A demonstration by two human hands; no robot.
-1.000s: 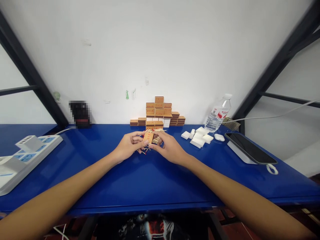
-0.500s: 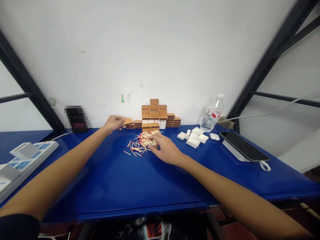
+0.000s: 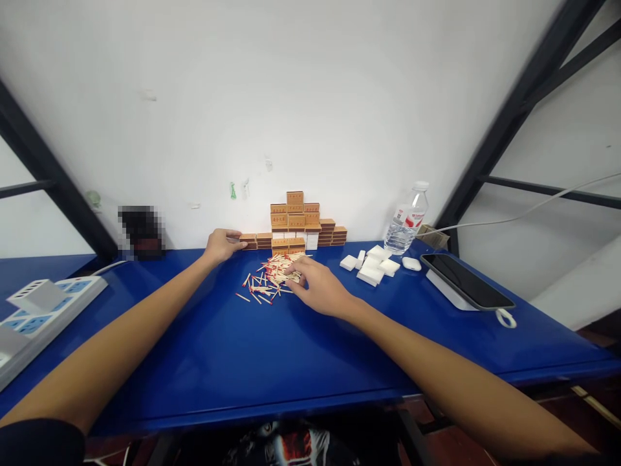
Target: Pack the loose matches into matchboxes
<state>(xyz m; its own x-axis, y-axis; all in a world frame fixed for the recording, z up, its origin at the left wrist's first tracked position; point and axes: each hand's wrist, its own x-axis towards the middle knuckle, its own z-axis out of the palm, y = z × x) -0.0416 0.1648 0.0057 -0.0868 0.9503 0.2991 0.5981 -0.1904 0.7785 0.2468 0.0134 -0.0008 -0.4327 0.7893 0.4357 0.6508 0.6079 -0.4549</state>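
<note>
My left hand [image 3: 220, 246] reaches to the back of the blue table [image 3: 272, 349], its fingers closed on a brown matchbox [image 3: 248, 241] at the left end of a stepped stack of matchboxes [image 3: 295, 220] against the wall. My right hand [image 3: 317, 286] lies with spread fingers on the right side of a loose pile of red-tipped matches [image 3: 264, 279], just in front of the stack. Some matches are scattered to the left of the pile.
Several white inner trays [image 3: 371, 268] lie right of the stack, with a small white case [image 3: 411, 263], a water bottle [image 3: 406, 223] and a phone on a stand [image 3: 466, 283] beyond. A power strip [image 3: 41, 307] sits at the left. Black frame bars slant on both sides.
The hands parted from holding a matchbox together over the matches. My left hand carried the box to the stack's left end; my right hand stayed on the pile.
</note>
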